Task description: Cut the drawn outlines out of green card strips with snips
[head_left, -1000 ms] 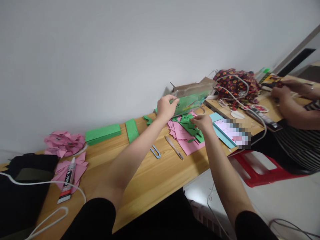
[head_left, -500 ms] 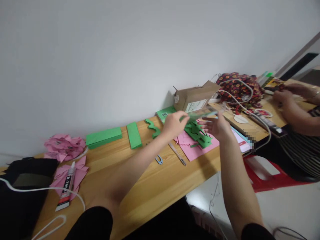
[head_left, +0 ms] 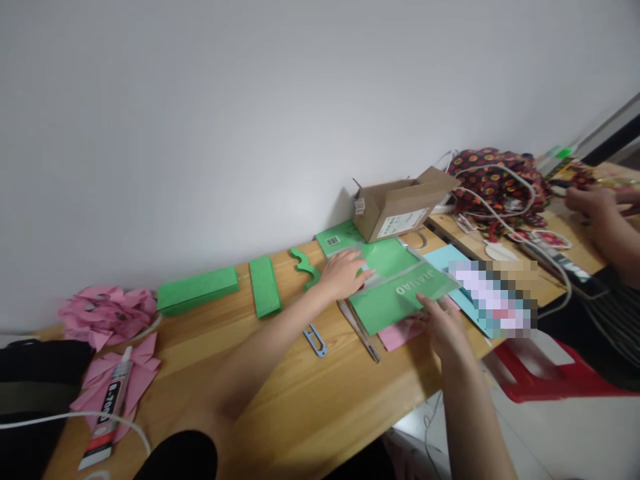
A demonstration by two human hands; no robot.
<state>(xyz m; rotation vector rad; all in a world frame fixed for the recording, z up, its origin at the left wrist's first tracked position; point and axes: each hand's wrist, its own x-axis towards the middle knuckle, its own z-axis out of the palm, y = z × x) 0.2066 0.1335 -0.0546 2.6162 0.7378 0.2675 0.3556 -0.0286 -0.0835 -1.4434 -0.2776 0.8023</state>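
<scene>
Bright, soft, even light; a faint shadow falls left of the cardboard box (head_left: pixel 400 207) on the wall (head_left: pixel 200 133). Edges bend wide-angle, slight blur throughout, one pixelated patch (head_left: pixel 493 297).

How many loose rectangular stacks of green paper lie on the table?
2: a long stack near the pink flowers, and a narrower stack beside the wavy green cut-out. Others may be hidden under the green packet.

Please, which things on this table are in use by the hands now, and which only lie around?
In use: left hand and right hand, both on the green paper pack; pink paper under it.
Lying about: glue tube, blue snips, cardboard box, green strips.
</scene>
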